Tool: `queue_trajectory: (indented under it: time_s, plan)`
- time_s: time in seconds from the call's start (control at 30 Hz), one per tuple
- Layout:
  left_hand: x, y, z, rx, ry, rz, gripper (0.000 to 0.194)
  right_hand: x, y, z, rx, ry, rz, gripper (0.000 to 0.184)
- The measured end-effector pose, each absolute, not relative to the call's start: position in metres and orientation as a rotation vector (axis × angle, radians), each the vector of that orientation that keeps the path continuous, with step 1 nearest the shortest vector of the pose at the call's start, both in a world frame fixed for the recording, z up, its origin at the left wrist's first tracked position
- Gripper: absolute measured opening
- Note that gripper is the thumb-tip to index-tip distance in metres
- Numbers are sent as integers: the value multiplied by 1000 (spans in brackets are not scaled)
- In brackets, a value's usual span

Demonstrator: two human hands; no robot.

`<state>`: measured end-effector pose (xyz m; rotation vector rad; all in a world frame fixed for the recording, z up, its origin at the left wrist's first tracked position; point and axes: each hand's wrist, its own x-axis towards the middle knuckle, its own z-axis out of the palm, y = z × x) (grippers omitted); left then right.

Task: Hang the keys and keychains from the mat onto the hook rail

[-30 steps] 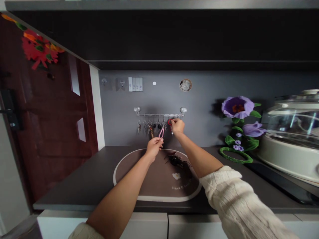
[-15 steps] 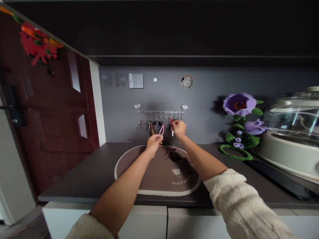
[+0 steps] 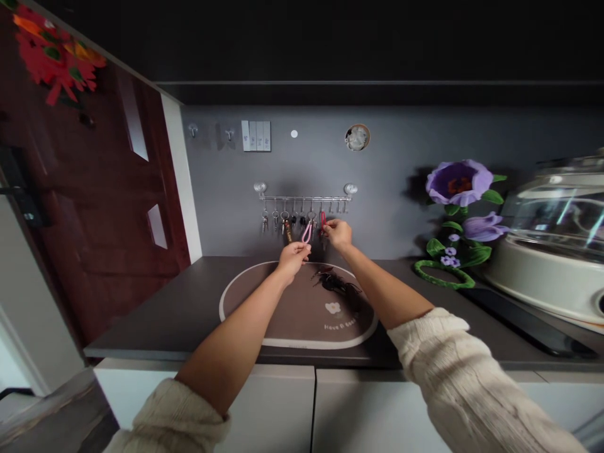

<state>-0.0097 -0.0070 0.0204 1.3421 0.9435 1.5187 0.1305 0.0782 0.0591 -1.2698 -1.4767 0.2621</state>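
A metal hook rail [image 3: 304, 199] is fixed to the grey wall, with several key sets hanging from it. My left hand [image 3: 293, 257] pinches the lower end of a pink loop keychain [image 3: 307, 232] that hangs from the rail. My right hand [image 3: 338, 232] is closed on a red keychain [image 3: 323, 221] hanging just to the right of the pink one. Below my hands a dark bunch of keys [image 3: 336, 284] lies on a brown oval mat [image 3: 264, 311] on the counter.
A dark red door [image 3: 85, 207] stands at the left. Purple fabric flowers [image 3: 457, 189] lean against the wall at the right. A large pale cooker with a glass lid [image 3: 547, 251] fills the far right. White cabinet fronts [image 3: 302, 409] lie below the dark counter.
Both hands keep their hold on the hanging keychains. My right hand has come down a little from the rail, and the view has tilted downward.
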Motion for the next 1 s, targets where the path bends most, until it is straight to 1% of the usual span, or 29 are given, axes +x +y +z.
queue_trajectory:
  time_s: [0.17, 0.37, 0.5, 0.7, 0.8, 1.0]
  plan:
    - [-10, -7, 17, 1430, 952, 1475, 19, 133, 63, 61, -1168, -1490, 470, 17]
    - [-7, -12, 14, 1579, 970, 1440, 15, 143, 28, 59, -1035, -1595, 646, 15]
    - [-5, -15, 11, 1805, 973, 1375, 11, 155, 2, 51, -1057, -1731, 720, 17]
    - [-3, -18, 5, 2044, 988, 1218, 11, 171, -22, 35, -1123, -1983, 816, 22]
    - [-3, -17, 1, 2114, 1004, 1154, 10, 174, -23, 29, -1150, -2045, 817, 22]
    - [-1, -18, -2, 2165, 1048, 1068, 14, 173, -16, 23, -1229, -2121, 659, 13]
